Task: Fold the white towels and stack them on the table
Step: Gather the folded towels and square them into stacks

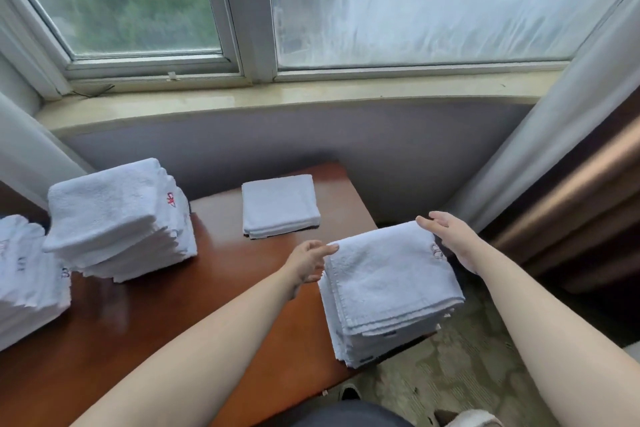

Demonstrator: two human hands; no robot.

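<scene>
your left hand point(309, 262) and right hand point(450, 241) sit at the two far corners of the top towel point(391, 284), fingers loosely extended and just touching the cloth; whether either one actually pinches a corner, the view does not tell. that towel lies on the near pile point(384, 329), which rests on the right end of the table point(221, 315) and overhangs its edge toward the floor.

you look to be taking the top towel off for folding, or squaring it on the pile. if lifting, pinch only the top layer at both corners and raise them together, so the towels beneath do not drag. the overhang is the risk: pull toward the table's middle, not toward you, or the pile may tip off.

the folded towel point(280, 206) lies flat at the far edge, with bare wood just in front of it to fold on. the big stack point(121, 218) leans at the left, with another stack point(27, 274) beyond it at the frame's edge; keep your elbow off both.
</scene>
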